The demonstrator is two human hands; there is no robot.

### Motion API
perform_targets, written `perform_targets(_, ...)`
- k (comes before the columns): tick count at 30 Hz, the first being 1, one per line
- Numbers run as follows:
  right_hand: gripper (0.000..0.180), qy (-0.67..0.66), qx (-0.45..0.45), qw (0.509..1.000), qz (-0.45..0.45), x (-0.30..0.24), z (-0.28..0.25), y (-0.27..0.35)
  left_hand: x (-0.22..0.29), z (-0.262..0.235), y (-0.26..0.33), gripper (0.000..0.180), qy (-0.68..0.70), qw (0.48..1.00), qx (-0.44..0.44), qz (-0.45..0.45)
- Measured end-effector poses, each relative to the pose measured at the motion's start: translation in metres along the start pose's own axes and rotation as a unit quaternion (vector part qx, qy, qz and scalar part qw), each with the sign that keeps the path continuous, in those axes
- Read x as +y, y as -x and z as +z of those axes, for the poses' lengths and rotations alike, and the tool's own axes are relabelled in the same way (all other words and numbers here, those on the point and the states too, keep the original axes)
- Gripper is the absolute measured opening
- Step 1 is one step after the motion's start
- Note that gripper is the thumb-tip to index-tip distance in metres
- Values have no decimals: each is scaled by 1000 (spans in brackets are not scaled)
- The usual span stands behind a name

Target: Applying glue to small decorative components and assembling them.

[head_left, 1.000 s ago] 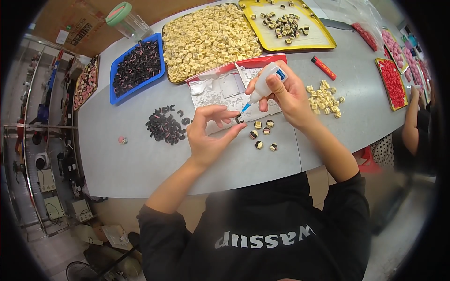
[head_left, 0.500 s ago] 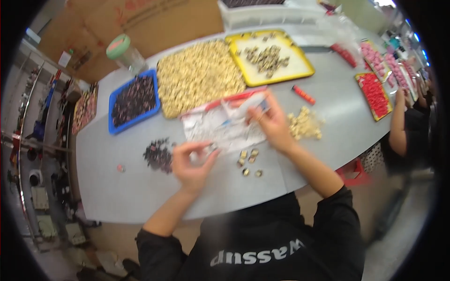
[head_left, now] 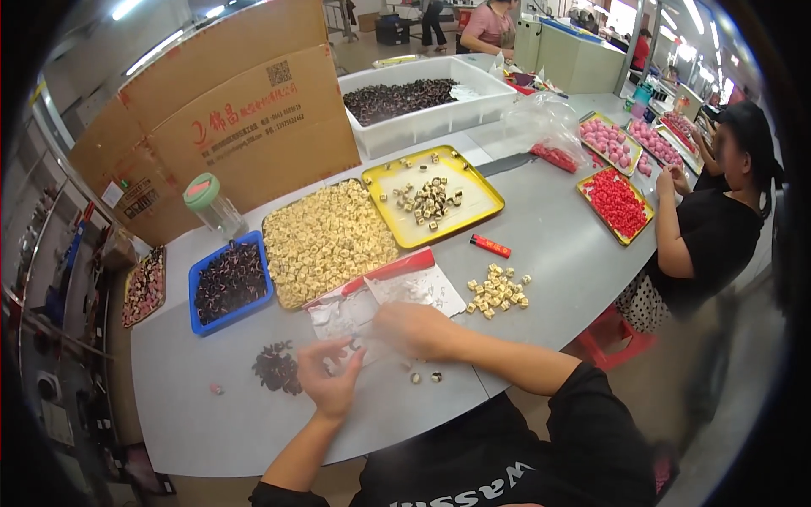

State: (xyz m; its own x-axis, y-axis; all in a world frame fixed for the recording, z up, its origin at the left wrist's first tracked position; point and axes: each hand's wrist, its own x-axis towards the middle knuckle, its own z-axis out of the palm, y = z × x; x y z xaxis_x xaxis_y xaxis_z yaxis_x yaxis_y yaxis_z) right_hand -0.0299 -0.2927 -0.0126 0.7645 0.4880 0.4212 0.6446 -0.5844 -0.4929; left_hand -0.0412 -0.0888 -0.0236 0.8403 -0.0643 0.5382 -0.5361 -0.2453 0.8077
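My left hand rests on the grey table, thumb and forefinger pinched on a small dark piece near the lower edge of a clear plastic bag with a red strip. My right hand is blurred with motion. It lies over the same bag just right of the left fingertips, and what it holds is hidden. A few small cream-and-dark pieces lie just below it. A dark heap of pieces sits left of my left hand, and a loose pile of cream cubes lies right of my right hand.
Behind the bag stand a tray of cream cubes, a blue tray of dark pieces and a yellow tray. A red stick-shaped item, a green-lidded jar, cardboard boxes and a white bin are farther back. A co-worker sits at the right by a red-filled tray.
The view has tilted up, showing more of the room. My right hand has dropped from the bag's upper right down toward my left fingertips.
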Motion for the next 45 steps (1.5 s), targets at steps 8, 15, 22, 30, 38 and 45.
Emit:
perform_targets(8,17,39,189,972,137,24,-59,-8,1,0,-9,47,21,1000,5,6)
perform_targets(15,20,62,50,950,303,81,-110,30,-2,4,-7,46,28,1000,-12,4)
perform_targets(22,25,-2,-118,942,313,78,-111,40,-6,1,-4,46,6,1000,-26,-5)
perform_targets(30,29,6,-96,935,342,72,-101,36,-9,3,-3,46,19,1000,-19,-14)
perform_targets(38,26,148,-121,911,366,69,-97,38,-6,6,-5,39,36,999,-5,-32)
perform_targets(45,20,114,-16,952,284,59,-95,28,-4,7,-5,37,26,999,-2,-38)
